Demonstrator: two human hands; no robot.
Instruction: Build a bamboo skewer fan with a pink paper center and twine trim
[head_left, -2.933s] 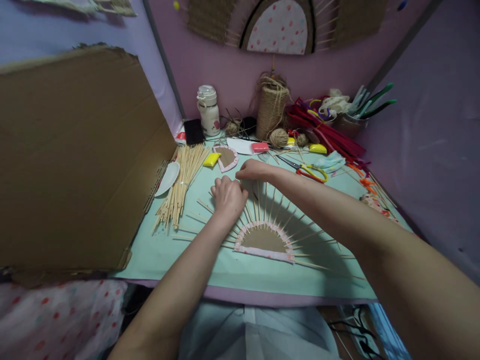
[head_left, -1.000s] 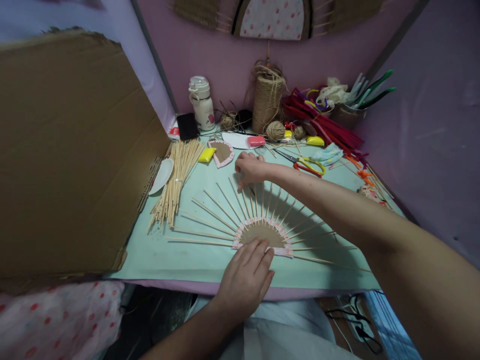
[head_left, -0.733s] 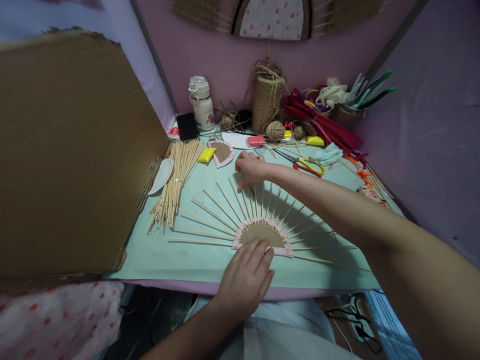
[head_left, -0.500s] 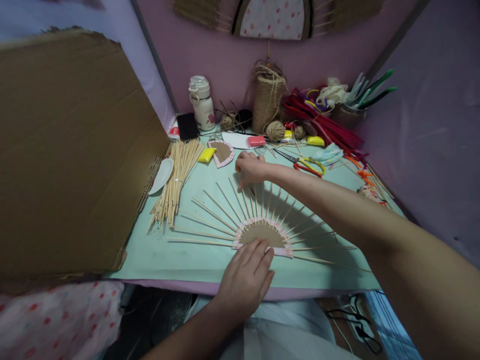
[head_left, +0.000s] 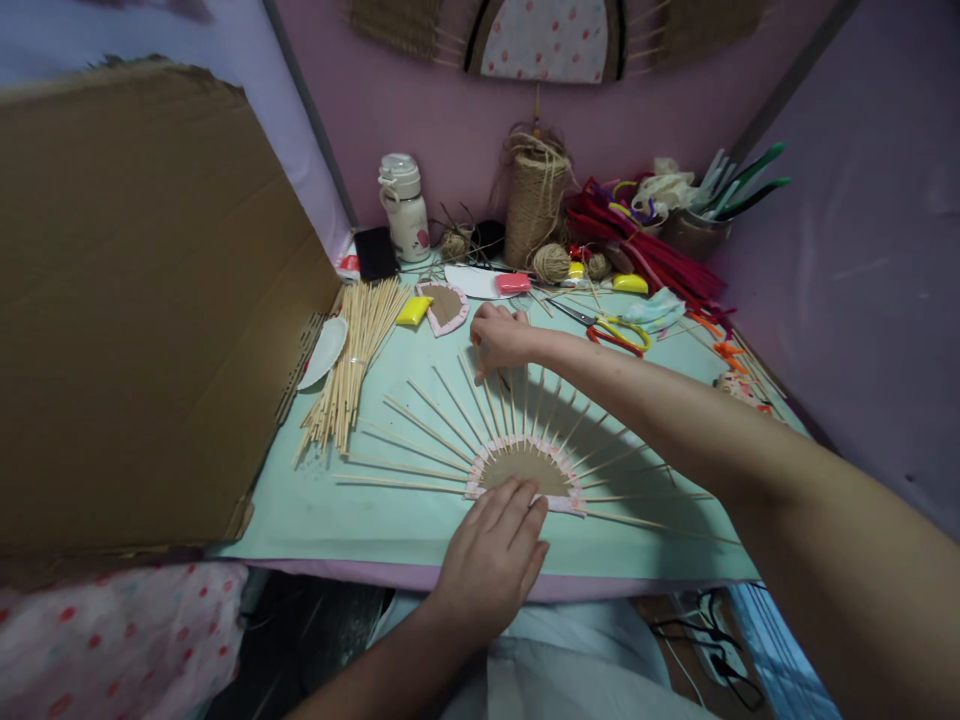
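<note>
A cardboard half-circle (head_left: pixel 531 470) with a pink-and-white fabric border lies on the table, with several thin wooden sticks (head_left: pixel 427 422) fanned out from its curved edge. My left hand (head_left: pixel 495 550) rests flat on its lower straight edge, fingers stretched out and holding nothing. Reaching across from the right, my right hand (head_left: pixel 501 337) is at the far tips of the upper sticks. Its fingers are curled and pinched down on the end of one stick; the fingertips are partly hidden. The right forearm covers some sticks on the right.
A bundle of sticks (head_left: pixel 352 360) and a large cardboard sheet (head_left: pixel 150 320) stand left. Behind are a bottle (head_left: pixel 407 215), a twine spool (head_left: pixel 534 200), a fabric-edged cardboard piece (head_left: pixel 448 305) and a yellow packet (head_left: pixel 413 310). Scissors (head_left: pixel 619 332) lie right, near red pipe cleaners (head_left: pixel 652 245).
</note>
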